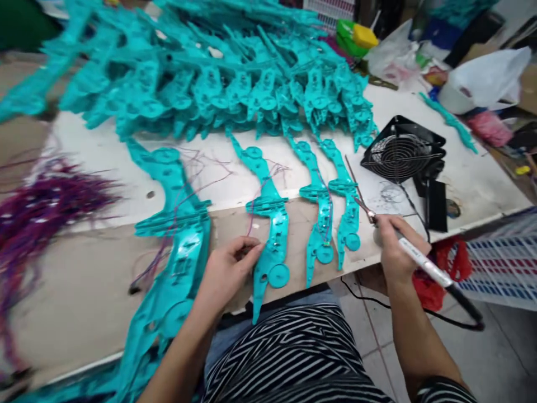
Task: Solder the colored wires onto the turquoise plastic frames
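Observation:
My right hand (398, 246) is closed round the handle of a soldering iron (425, 268), whose metal tip points up and left toward a teal plastic part (348, 210). My left hand (235, 263) is pinched at the left edge of another teal part (272, 224). A thin purple wire (250, 218) runs down from that part to the left fingertips. Between the two hands lies a further teal part (321, 212) with wire along it. Left of my left hand is a larger stack of teal parts (184, 246), partly covered by my forearm.
A big pile of teal parts (235, 84) spans the back of the table (100, 137). Bundled purple wires (62, 207) lie at the left. A black fan (403, 148) stands at the right, near a white bag (489, 75). Below the right edge is a plastic basket (499, 268).

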Demonstrator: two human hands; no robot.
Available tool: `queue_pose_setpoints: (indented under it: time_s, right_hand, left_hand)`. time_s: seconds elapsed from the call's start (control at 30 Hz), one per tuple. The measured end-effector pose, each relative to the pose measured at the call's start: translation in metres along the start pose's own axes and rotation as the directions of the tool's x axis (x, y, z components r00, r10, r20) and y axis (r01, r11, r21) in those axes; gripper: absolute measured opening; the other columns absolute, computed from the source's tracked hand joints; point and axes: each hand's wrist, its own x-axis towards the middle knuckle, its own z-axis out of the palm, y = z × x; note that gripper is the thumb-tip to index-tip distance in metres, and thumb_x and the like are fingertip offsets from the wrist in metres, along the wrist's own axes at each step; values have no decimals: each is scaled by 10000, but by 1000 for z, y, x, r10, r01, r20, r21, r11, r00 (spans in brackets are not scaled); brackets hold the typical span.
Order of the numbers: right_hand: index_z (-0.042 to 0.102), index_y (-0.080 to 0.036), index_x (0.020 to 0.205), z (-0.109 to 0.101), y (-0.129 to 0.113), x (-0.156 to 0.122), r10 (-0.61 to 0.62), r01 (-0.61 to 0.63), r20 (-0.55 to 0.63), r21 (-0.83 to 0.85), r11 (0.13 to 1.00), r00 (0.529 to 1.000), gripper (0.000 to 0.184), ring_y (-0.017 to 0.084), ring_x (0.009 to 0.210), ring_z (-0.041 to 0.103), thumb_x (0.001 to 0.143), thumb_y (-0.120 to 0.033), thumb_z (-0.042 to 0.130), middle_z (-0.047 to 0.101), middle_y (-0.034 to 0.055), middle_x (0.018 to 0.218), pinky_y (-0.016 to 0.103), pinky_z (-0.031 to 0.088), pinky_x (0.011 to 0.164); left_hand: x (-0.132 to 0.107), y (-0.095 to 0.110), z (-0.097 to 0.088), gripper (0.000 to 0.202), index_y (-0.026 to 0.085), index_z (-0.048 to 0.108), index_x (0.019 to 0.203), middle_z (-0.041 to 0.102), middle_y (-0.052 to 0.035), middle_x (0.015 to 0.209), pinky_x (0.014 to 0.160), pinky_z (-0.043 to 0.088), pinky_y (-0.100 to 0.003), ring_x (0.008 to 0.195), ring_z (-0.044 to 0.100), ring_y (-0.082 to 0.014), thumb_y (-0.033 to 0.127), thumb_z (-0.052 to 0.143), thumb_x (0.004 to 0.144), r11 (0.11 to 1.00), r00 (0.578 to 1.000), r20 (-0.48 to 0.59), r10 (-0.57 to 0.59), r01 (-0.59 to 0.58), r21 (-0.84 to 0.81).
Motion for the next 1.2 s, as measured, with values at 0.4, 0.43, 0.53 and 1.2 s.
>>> queue_pose_setpoints:
  time_s: [0.4,0.43,0.53,1.2]
  right_hand:
    - [771,-169,850,-23,105,47,250,-275,-187,-124,953,950,321,254,767,707,781,-451,634,751,81,807,381,571,708]
    - [772,-164,856,-22,108,49,259,-283,-181,-121,952,949,330,254,778,708,778,-455,635,755,84,821,380,571,716]
    - [775,-161,881,-20,114,51,281,-303,-176,-118,946,944,354,252,808,710,779,-470,635,764,84,857,377,566,748]
    - [770,-187,831,-13,67,29,301,-257,-139,267,929,943,164,99,453,484,778,-318,686,537,-59,481,264,467,534]
  left_hand:
    - [1,4,16,491,165,645,698,583,4,501,420,321,-188,423,422,-84,569,826,486,944,959,95,-268,281,-175]
    - [2,4,15,473,173,652,715,559,16,479,415,307,-190,421,409,-88,572,804,510,953,963,80,-259,268,-139]
    - [5,6,7,394,201,690,741,553,21,477,434,332,-215,450,443,-121,563,718,588,983,986,14,-167,165,82]
    - [17,-12,24,263,168,745,768,730,-44,725,608,499,-251,662,623,-171,415,676,708,995,995,67,72,-76,63]
